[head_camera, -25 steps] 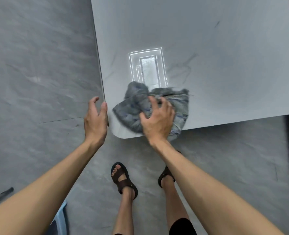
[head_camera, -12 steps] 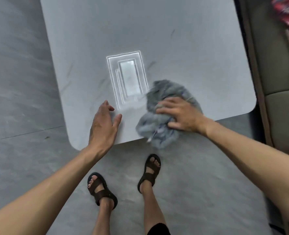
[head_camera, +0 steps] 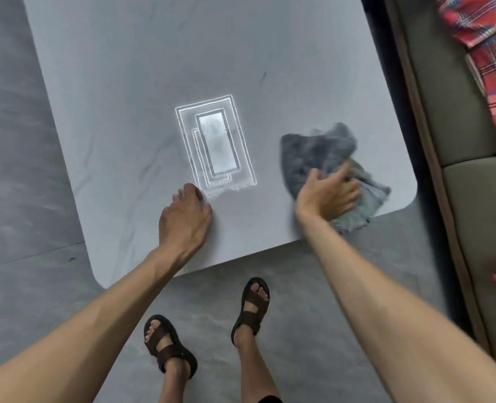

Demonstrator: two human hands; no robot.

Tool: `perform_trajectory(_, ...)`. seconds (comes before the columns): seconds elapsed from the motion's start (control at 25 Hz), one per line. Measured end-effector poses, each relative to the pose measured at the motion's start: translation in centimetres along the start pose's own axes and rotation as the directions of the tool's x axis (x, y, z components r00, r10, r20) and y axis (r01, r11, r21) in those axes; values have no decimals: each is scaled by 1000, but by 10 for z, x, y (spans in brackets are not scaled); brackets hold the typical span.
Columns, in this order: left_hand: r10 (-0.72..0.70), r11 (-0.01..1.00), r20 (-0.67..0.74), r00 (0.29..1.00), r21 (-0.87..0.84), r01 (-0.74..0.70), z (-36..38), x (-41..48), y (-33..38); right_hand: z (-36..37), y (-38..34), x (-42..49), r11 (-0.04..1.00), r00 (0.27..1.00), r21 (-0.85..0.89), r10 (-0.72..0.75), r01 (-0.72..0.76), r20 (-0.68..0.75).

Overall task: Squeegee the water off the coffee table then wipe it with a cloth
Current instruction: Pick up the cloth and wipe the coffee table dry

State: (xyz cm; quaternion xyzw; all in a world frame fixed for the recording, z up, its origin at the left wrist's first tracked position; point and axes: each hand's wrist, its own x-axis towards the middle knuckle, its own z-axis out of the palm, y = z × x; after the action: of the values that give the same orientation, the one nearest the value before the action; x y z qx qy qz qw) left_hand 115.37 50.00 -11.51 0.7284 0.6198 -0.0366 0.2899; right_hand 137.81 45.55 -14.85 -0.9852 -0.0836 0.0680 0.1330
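The grey coffee table (head_camera: 142, 82) fills the upper part of the head view, its near edge running in front of my feet. A crumpled grey cloth (head_camera: 313, 152) lies near the table's near right corner, part of it hanging over the edge. My right hand (head_camera: 328, 194) presses down on the cloth and grips it. My left hand (head_camera: 185, 216) rests on the tabletop near the front edge, fingers slightly curled, holding nothing. A bright rectangular reflection (head_camera: 217, 144) shines on the table just beyond my left hand. No squeegee is in view.
A grey-green sofa (head_camera: 459, 117) stands close along the table's right side, with a red plaid fabric (head_camera: 488, 53) lying on it. My sandalled feet (head_camera: 249, 306) stand on the grey floor (head_camera: 17, 199) just before the table's near edge.
My right hand has swept the cloth from the near left corner to the near right corner. My left hand has moved from off the corner onto the tabletop. The view shifted right, revealing the sofa.
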Motion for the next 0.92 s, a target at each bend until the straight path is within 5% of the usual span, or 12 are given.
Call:
perform_trajectory(0.08,-154,974,-57,986,-174,142,-13,5,-12,14,-15,-58,891,886,56,-454,451,98)
perform_trajectory(0.12,-262,934,-116,958,-279,222,-21,7,-22,18,-21,-82,699,675,142,-714,701,184)
perform_trajectory(0.16,-359,890,-179,916,-360,279,-29,8,-33,22,-26,-96,385,328,235,-912,892,246)
perform_trajectory(0.24,-454,852,-233,860,-396,342,-41,4,-62,25,-41,-88,-267,-388,360,-862,894,326)
perform_trajectory(0.32,-431,871,-189,882,-342,353,-47,-5,-88,26,-55,-59,-496,-621,382,-694,779,364)
perform_trajectory(0.4,-401,888,-161,902,-309,340,-51,-15,-112,27,-59,-34,-329,-447,342,-818,880,363)
perform_trajectory(0.48,-437,861,-134,889,-348,371,-55,-23,-134,31,-62,-33,183,114,257,-958,949,264)
perform_trajectory(0.56,-511,784,-91,855,-456,420,-60,-30,-151,40,-83,-62,685,670,71,-726,725,157)
perform_trajectory(0.64,-548,733,-92,832,-532,424,-66,-36,-166,50,-114,-108,875,871,-15,-480,484,103)
perform_trajectory(0.72,-542,731,-137,829,-563,385,-73,-40,-176,58,-135,-157,867,857,12,-494,498,147)
perform_trajectory(0.8,-525,745,-172,834,-566,352,-78,-40,-183,66,-129,-209,706,683,72,-702,704,203)
perform_trajectory(0.92,-486,784,-188,854,-526,330,-78,-39,-182,60,-92,-257,168,87,258,-951,951,298)
